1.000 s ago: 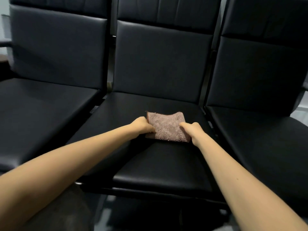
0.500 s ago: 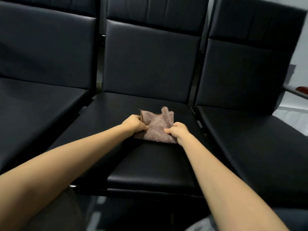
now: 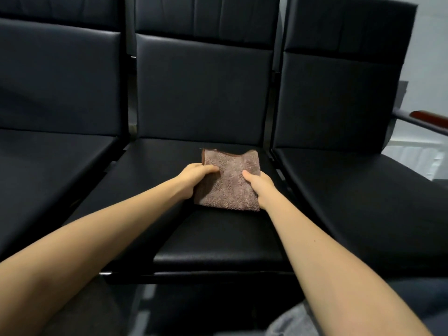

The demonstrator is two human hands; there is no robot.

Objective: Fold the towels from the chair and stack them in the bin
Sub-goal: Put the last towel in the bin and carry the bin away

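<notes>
**Two hands on one folded towel, middle seat**

Head view, the only view.

- One towel (image 3: 228, 187), brown-pink terry, lies on the seat of the middle chair (image 3: 218, 238), right of the seat's centre and towards its far half. It is folded to a compact, near-square pad. The near edge is straight; the far edge is uneven, with a dip.
- Left hand (image 3: 194, 177) grips the towel's left edge: thumb (image 3: 212, 169) flat on top, fingers tucked out of sight at or under the edge.
- Right hand (image 3: 260, 187) grips the right edge the same way, thumb on top, fingers curled round the side.
- Key relation: the towel sits directly between the two hands, each touching its own side, neither nearer than the other. If it has a long axis, that runs near to far, along the line of the forearms.
- A left chair (image 3: 60, 166) and a right chair (image 3: 363, 190) flank the middle one, both seats bare. A red-brown armrest (image 3: 429, 117) shows at far right.
- No bin in view, nor any other towels.

Judgement: folding of this towel looks finished or one tidy-up short. A level two-handed lift should hold the fold. The uneven far edge is where it could open.
</notes>
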